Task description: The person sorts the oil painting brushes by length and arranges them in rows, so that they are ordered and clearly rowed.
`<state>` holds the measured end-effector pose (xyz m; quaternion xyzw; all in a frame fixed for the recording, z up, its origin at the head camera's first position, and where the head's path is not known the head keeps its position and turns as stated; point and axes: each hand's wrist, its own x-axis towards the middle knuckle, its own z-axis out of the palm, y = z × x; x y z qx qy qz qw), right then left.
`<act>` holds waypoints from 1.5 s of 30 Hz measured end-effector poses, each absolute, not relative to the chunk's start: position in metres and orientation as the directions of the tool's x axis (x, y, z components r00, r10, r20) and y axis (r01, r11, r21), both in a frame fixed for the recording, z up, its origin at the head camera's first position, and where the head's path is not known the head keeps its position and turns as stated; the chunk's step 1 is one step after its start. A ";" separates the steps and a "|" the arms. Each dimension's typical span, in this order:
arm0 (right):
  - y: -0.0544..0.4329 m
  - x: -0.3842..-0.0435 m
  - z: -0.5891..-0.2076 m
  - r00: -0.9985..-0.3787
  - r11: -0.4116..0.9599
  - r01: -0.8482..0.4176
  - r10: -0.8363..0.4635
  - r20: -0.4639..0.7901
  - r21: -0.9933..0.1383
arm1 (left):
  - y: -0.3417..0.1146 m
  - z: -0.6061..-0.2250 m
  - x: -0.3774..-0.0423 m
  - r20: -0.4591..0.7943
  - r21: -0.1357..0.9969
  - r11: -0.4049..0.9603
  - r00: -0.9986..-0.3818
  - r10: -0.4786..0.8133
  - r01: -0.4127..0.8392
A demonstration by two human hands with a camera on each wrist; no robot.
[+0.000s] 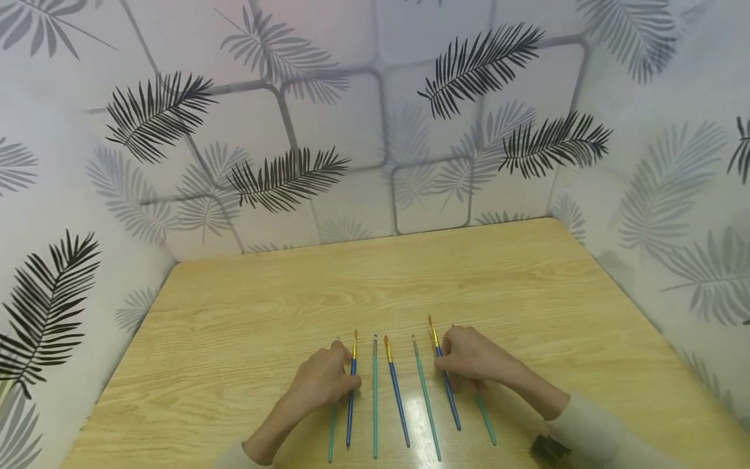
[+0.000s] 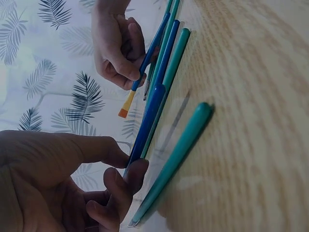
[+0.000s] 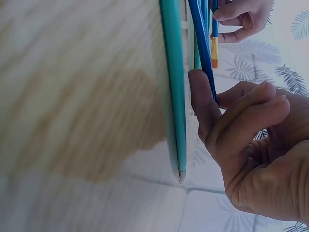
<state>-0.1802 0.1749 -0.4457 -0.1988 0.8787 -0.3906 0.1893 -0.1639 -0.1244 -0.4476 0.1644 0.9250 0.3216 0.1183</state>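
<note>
Blue paintbrushes (image 1: 350, 414) in play: left hand (image 1: 322, 378) pinches one, right hand (image 1: 473, 355) another, both hands partly hiding the outermost teal brushes (image 1: 486, 420)!

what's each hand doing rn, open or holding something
Left hand: closed, pinching the leftmost blue brush.
Right hand: closed, pinching the rightmost blue brush.

The person's left hand (image 1: 322, 376) and right hand (image 1: 473, 355) are apart, each curled in a pinch; the left arm (image 1: 272, 430) and right arm (image 1: 536, 387) reach forward, slanting inward toward each other.
</note>
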 end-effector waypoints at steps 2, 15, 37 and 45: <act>0.176 -0.180 -0.444 -0.854 0.616 -0.186 -0.487 -0.185 -0.765 | -0.125 -0.447 -0.164 -0.109 0.634 0.739 -0.919 0.379 0.229; 0.180 -0.182 -0.436 -0.866 0.602 -0.114 -0.450 -0.218 -0.790 | -0.127 -0.438 -0.168 -0.110 0.665 0.719 -0.925 0.364 0.204; 0.187 -0.193 -0.431 -0.850 0.520 -0.088 -0.484 -0.207 -0.850 | -0.139 -0.435 -0.183 -0.153 0.757 0.638 -0.913 0.377 0.137; 0.188 -0.194 -0.432 -0.851 0.510 -0.099 -0.488 -0.193 -0.854 | -0.138 -0.432 -0.184 -0.169 0.762 0.636 -0.911 0.377 0.122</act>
